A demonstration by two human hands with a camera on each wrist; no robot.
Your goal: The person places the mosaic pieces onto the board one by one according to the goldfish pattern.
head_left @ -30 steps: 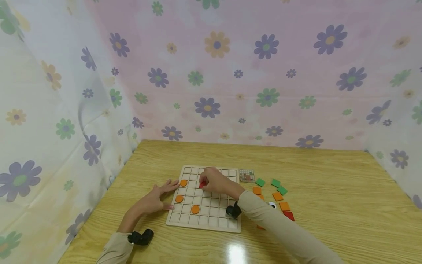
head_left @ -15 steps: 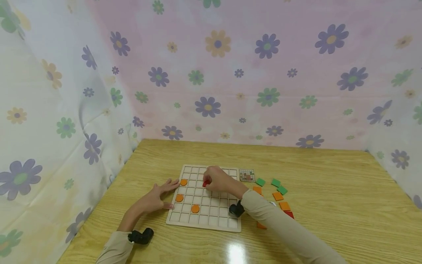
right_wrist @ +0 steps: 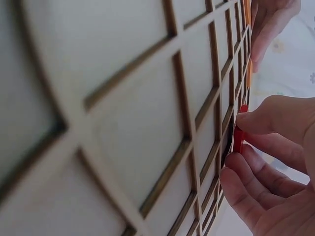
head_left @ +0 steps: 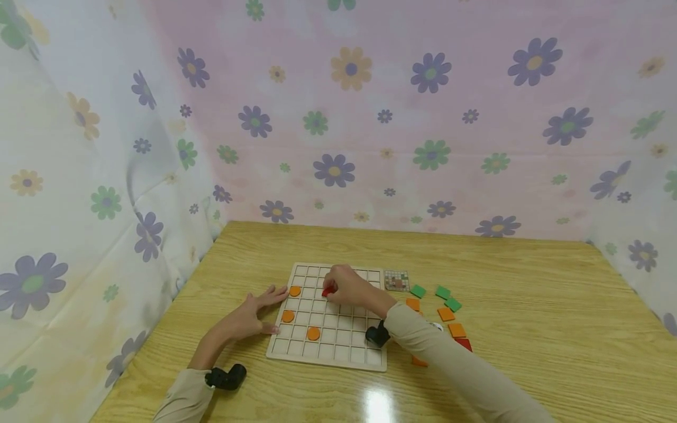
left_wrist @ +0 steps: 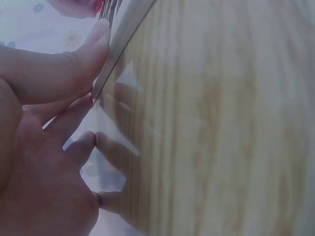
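A pale wooden grid board lies on the table, with an orange disc and two more discs in its cells at the left. My right hand is over the board's upper middle and pinches a red piece between thumb and fingers. In the right wrist view that piece is tilted close to the grid's ribs. My left hand rests at the board's left edge with its fingers spread, the thumb touching the rim in the left wrist view.
Right of the board are a small patterned grid card, green tiles, orange tiles and a red tile. My right forearm partly covers the loose pieces. A flowered cloth stands behind the table.
My right hand shifted slightly right with the red piece, then a little back left. My left hand stays in place at the board's edge.
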